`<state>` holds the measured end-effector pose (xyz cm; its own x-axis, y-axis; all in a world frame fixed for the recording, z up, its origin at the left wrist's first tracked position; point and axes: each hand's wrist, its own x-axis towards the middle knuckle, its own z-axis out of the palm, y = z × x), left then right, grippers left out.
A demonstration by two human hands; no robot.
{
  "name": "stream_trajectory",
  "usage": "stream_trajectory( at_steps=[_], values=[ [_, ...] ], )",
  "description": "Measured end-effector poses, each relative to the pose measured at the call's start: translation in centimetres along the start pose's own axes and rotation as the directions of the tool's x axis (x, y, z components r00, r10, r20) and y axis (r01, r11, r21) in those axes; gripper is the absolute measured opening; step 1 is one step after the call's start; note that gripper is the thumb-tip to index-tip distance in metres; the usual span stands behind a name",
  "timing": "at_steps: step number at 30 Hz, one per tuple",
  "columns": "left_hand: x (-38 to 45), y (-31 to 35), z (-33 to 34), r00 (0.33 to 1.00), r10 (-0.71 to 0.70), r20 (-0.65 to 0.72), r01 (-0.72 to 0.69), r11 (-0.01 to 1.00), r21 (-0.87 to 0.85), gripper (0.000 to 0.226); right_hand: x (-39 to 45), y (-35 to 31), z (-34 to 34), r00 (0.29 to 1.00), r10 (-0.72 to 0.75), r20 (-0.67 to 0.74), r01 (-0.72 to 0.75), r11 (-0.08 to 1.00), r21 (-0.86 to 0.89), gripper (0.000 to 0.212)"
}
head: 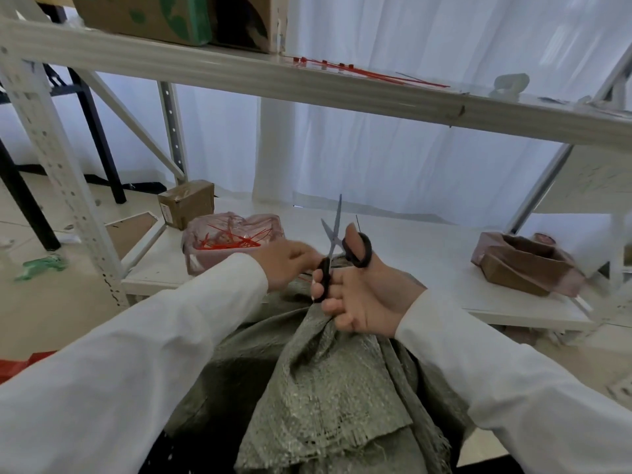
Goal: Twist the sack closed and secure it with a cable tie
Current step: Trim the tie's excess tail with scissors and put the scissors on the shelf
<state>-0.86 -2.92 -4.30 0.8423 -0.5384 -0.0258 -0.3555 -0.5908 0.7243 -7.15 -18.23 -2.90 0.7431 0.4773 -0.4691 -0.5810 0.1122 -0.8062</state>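
Observation:
A grey-green woven sack [328,381] stands in front of me, its top gathered into a twisted neck below my hands. My right hand [362,299] grips black-handled scissors [333,248], blades apart and pointing up, thumb through one loop. My left hand [287,266] is closed just left of the scissors at the sack's neck, pinching something small; a thin red strip shows beneath it, mostly hidden. The cable tie around the neck cannot be made out.
A clear bin [232,241] of red cable ties sits on the low white shelf [427,268]. More red ties [359,71] lie on the upper shelf. A small cardboard box [186,203] stands behind the bin and an open brown box [526,265] to the right.

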Motion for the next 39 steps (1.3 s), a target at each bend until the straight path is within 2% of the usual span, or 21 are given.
stream_trajectory(
  at_steps=[1,2,4,7,13,16,21,32,39],
  values=[
    [-0.3,-0.5,0.2,0.998,-0.009,0.057,0.001,0.990,0.142,0.024,0.1,0.2,-0.1,0.999,0.033,0.007,-0.033,0.999,-0.016,0.071],
    [-0.5,-1.1,0.4,0.995,-0.039,0.094,0.020,0.979,0.202,0.024,0.1,0.2,-0.1,0.998,0.069,0.012,-0.068,0.997,-0.032,0.074],
    [-0.7,-1.9,0.2,0.994,-0.071,0.077,0.057,0.983,0.177,0.017,0.0,0.2,-0.3,0.990,0.145,0.001,-0.144,0.986,-0.084,0.077],
    [-0.7,-2.6,-0.4,0.999,-0.042,0.008,0.040,0.988,0.149,0.014,-0.4,0.0,-0.5,0.970,0.240,-0.036,-0.242,0.953,-0.181,0.080],
    [-0.6,-3.1,-0.2,0.998,0.019,-0.052,-0.010,0.987,0.161,0.015,-0.6,0.9,-0.6,0.935,0.339,-0.101,-0.353,0.880,-0.318,0.080],
    [-0.4,-2.7,0.2,0.999,0.039,-0.020,-0.034,0.982,0.185,0.017,-0.6,1.2,-0.6,0.931,0.345,-0.116,-0.364,0.868,-0.338,0.080],
    [0.4,-2.5,0.2,0.999,0.016,-0.029,-0.005,0.941,0.337,0.018,-1.1,1.1,-0.7,0.932,0.345,-0.113,-0.362,0.871,-0.331,0.079],
    [0.7,-2.6,0.2,0.998,-0.028,-0.056,0.047,0.928,0.370,0.015,-1.4,1.0,-0.7,0.939,0.328,-0.104,-0.343,0.880,-0.327,0.078],
    [0.7,-2.0,0.1,0.995,-0.007,-0.097,0.058,0.844,0.533,0.022,-1.3,0.9,-0.6,0.941,0.324,-0.101,-0.339,0.882,-0.328,0.076]
  ],
)
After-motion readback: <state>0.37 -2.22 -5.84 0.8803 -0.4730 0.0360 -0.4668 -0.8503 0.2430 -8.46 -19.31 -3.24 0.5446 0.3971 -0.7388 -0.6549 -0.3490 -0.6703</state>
